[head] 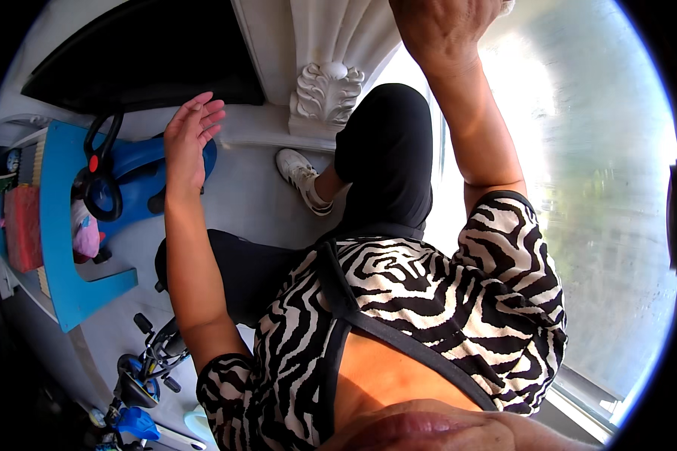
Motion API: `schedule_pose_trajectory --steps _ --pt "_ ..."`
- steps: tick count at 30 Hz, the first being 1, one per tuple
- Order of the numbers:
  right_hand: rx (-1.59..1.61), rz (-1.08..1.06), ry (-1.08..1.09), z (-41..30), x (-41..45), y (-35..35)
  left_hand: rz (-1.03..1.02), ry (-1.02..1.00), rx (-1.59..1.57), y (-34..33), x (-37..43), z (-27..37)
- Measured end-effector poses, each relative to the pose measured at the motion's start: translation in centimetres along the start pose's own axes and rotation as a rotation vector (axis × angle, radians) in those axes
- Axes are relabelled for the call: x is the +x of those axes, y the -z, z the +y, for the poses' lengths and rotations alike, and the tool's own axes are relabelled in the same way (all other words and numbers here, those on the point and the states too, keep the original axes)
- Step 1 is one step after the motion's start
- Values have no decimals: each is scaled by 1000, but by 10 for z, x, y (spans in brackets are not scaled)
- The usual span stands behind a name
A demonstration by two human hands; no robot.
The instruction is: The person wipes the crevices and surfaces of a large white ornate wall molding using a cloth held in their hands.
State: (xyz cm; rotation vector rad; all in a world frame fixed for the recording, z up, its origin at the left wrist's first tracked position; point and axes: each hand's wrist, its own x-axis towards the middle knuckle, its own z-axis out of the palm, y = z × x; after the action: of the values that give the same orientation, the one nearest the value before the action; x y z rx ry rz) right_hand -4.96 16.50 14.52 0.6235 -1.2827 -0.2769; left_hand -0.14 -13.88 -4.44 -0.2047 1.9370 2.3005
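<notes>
Raised in the air on the left, my left hand (190, 141) holds nothing, its fingers loosely apart. Behind it is a blue ride-on toy car (138, 208) with a black steering wheel (102, 169). My right hand (448, 28) reaches up beside a tall glass pane (592, 214), partly cut off by the top edge. Its fingers are out of view, and a small pale bit of something (506, 8) shows at its side; I cannot tell what it is. The glass looks hazy, with streaks and droplets low down.
A carved white pillar base (328, 96) stands ahead, beside a black panel (152, 56). At the left are a blue board (56, 225) and a red box (23, 228). A small bicycle (146, 366) stands at the lower left. My white shoe (304, 177) rests on the grey floor (242, 191).
</notes>
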Motion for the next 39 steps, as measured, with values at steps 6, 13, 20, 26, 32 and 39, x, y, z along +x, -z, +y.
schedule_pose_trajectory --steps 6,13,20,26,32,39 --pt "58 -633 -23 -89 -115 55 -29 -18 101 -10 -13 7" --pt "253 -1074 -236 -141 -152 64 -144 -35 215 -11 -19 4" --pt "362 -677 -491 -85 -86 86 -174 -43 290 -14 -15 3" --pt "16 -287 -295 -61 -49 43 -211 4 278 -17 -6 -5" --pt "45 -511 -296 -93 -77 47 -199 34 292 -18 -2 -13" --pt "389 -1089 -488 -153 -141 67 -194 65 291 -16 -2 -20"
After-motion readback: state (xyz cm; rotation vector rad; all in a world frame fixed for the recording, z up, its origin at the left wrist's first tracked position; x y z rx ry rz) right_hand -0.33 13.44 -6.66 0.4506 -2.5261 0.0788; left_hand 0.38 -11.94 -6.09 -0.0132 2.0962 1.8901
